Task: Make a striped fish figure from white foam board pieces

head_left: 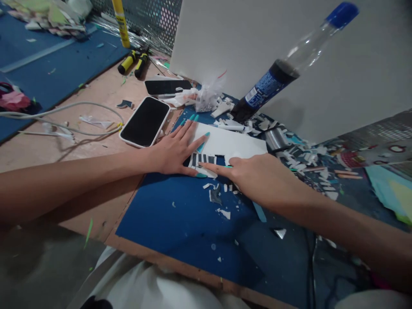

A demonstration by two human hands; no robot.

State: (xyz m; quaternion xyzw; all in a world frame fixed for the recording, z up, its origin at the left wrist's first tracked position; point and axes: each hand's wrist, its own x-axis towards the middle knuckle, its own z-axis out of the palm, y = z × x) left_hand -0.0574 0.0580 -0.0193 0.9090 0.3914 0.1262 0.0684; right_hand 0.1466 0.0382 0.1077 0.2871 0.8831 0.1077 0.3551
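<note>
Well left of the white sheet, and farther back, lie yellow-and-black handled pliers; nearer its left end rests a smartphone in a white case.

The left hand lies flat over the sheet's left end, fingers spread and gripping nothing, its thumb beside the striped black-and-white piece. That piece sits at the sheet's near edge, left of a rectangular notch that shows the blue mat. The step looks like settling the narrow strips, so even weight through the left palm should stop the sheet skidding. Loose offcuts lie on the near side of the sheet; any that slip underneath could tilt it.

The right hand, at the sheet's near right, stretches its index finger onto the striped piece; whether its other fingers hold anything, I cannot tell. Pressing straight down, one strip at a time, is likely better than dragging sideways, which could skew the stripes. Beyond the sheet's right half leans a blue-capped bottle of dark liquid, best left clear of the right forearm.
</note>
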